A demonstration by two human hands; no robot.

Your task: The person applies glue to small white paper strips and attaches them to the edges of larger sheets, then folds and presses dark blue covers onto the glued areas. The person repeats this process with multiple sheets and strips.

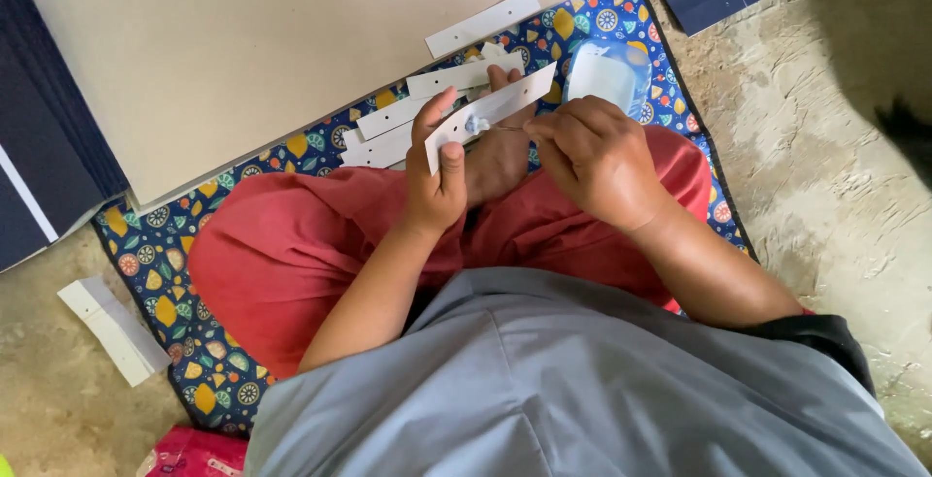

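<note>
left hand (434, 174) gripping a white paper strip (490, 114); right hand (590, 155) pinching something small.
blue plastic tub (607, 74) nearby, contents unclear.

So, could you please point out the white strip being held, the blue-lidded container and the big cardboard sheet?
white strip (505, 106), head view, middle of its face.
blue-lidded container (604, 74), head view, centre of the lid.
cardboard sheet (243, 50), head view, bare middle of the sheet.

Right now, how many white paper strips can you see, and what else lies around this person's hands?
White paper strips: 6, one in the left hand, four loose on the mat, one on the floor
Large tan boards: 1
Clear plastic containers: 1
Patterned mats: 1
Total: 9
</note>
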